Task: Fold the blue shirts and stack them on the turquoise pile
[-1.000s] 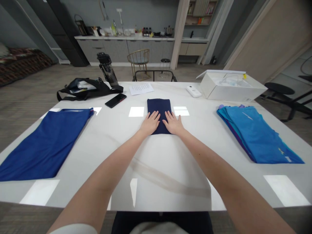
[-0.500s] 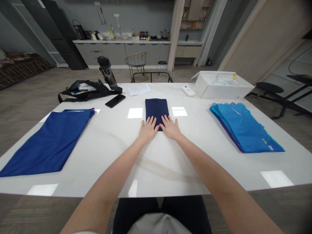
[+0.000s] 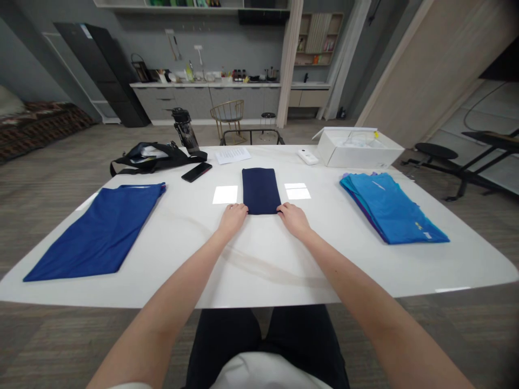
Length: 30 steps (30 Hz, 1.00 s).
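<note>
A folded navy cloth lies in the middle of the white table. My left hand sits at its near left corner with the fingers curled onto the edge. My right hand sits at the near right corner, its fingers curled the same way. Both hands pinch the near corners of the cloth, which lies flat on the table.
A royal blue garment lies spread at the left. A stack of light blue garments lies at the right. At the far side are a black bag, a phone, a bottle, a paper sheet, a white remote and an open white box.
My hands have slid back off the top of the navy cloth to its near corners and their fingers have curled. The camera has pulled back from the table.
</note>
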Tool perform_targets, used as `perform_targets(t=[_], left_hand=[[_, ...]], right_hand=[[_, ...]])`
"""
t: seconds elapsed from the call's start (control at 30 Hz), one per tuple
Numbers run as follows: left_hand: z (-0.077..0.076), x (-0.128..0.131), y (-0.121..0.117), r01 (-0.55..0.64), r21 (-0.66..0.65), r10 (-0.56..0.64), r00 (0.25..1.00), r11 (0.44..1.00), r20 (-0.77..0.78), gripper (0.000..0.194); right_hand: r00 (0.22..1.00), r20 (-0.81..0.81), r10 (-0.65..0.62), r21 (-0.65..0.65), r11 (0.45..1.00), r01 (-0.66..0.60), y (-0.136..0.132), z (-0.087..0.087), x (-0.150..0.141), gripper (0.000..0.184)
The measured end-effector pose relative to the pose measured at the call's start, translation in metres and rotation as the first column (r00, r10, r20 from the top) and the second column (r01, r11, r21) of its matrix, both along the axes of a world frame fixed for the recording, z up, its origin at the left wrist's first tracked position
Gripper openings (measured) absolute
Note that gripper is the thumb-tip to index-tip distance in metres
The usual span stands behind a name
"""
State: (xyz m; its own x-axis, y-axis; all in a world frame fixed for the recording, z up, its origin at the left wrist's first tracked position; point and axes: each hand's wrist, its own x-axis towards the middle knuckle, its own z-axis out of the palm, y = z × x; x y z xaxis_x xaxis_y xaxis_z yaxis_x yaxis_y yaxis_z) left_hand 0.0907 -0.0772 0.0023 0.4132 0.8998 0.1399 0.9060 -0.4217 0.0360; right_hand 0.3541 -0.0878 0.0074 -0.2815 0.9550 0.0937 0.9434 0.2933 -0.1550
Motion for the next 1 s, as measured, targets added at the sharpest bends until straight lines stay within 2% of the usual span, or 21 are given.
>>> perform_targets(t=[0.1, 0.17, 0.23, 0.33, 0.43, 0.5, 0.53, 0.6, 0.67, 0.77, 0.83, 0.87, 0.93, 1.0], left_hand=[[0.007, 0.003, -0.011, 0.001, 0.028, 0.000, 1.000, 1.000, -0.027, 0.036], [0.009, 0.002, -0.032, 0.028, 0.051, -0.025, 0.998, 0.998, -0.055, 0.037], [0.009, -0.003, -0.066, 0.073, 0.069, -0.067, 0.994, 0.995, -0.083, 0.036], [0.008, -0.012, -0.136, 0.166, 0.026, -0.164, 0.984, 0.986, -0.069, 0.037], [0.011, -0.019, -0.199, 0.254, -0.086, -0.250, 0.966, 0.963, 0.063, 0.031], [0.014, -0.021, -0.216, 0.246, -0.141, -0.217, 0.956, 0.959, 0.198, 0.026], [0.015, -0.022, -0.214, 0.213, -0.155, -0.169, 0.951, 0.965, 0.258, 0.027], [0.016, -0.023, -0.192, 0.096, -0.169, -0.032, 0.938, 0.981, 0.344, 0.032], [0.015, -0.023, -0.151, -0.057, -0.199, 0.131, 0.915, 0.978, 0.383, 0.039], [0.014, -0.021, -0.078, -0.244, -0.337, 0.379, 0.820, 0.909, 0.428, 0.046], [0.016, -0.018, -0.035, -0.279, -0.456, 0.488, 0.752, 0.845, 0.444, 0.042], [0.016, -0.016, -0.018, -0.276, -0.503, 0.522, 0.723, 0.819, 0.452, 0.038], [0.018, -0.011, 0.008, -0.249, -0.589, 0.579, 0.661, 0.769, 0.477, 0.033], [0.020, -0.006, 0.024, -0.202, -0.650, 0.622, 0.587, 0.732, 0.518, 0.033]], right_hand=[[0.998, 0.062, -0.027, 0.019, 0.999, 0.026, -0.007, 0.006, -0.006, 0.032], [0.997, 0.076, 0.021, 0.024, 0.999, -0.023, -0.024, 0.006, -0.004, 0.031], [0.993, 0.070, 0.100, 0.022, 0.995, -0.102, -0.055, 0.003, 0.003, 0.030], [0.975, 0.013, 0.220, -0.029, 0.975, -0.220, -0.119, 0.002, 0.019, 0.028], [0.949, -0.119, 0.291, -0.128, 0.943, -0.305, -0.182, 0.009, 0.035, 0.026], [0.931, -0.260, 0.258, -0.181, 0.933, -0.309, -0.204, 0.015, 0.042, 0.022], [0.924, -0.322, 0.208, -0.203, 0.938, -0.282, -0.206, 0.017, 0.045, 0.021], [0.917, -0.391, 0.073, -0.230, 0.958, -0.174, -0.193, 0.017, 0.048, 0.022], [0.916, -0.397, -0.057, -0.230, 0.972, -0.039, -0.161, 0.014, 0.045, 0.029], [0.894, -0.408, -0.185, -0.223, 0.970, 0.099, -0.094, 0.009, 0.030, 0.040], [0.883, -0.375, -0.283, -0.261, 0.946, 0.192, -0.051, 0.009, 0.015, 0.044], [0.880, -0.361, -0.310, -0.311, 0.929, 0.200, -0.032, 0.010, 0.007, 0.046], [0.867, -0.314, -0.386, -0.416, 0.877, 0.240, -0.002, 0.013, -0.007, 0.048], [0.839, -0.302, -0.452, -0.468, 0.837, 0.282, 0.020, 0.015, -0.019, 0.043]])
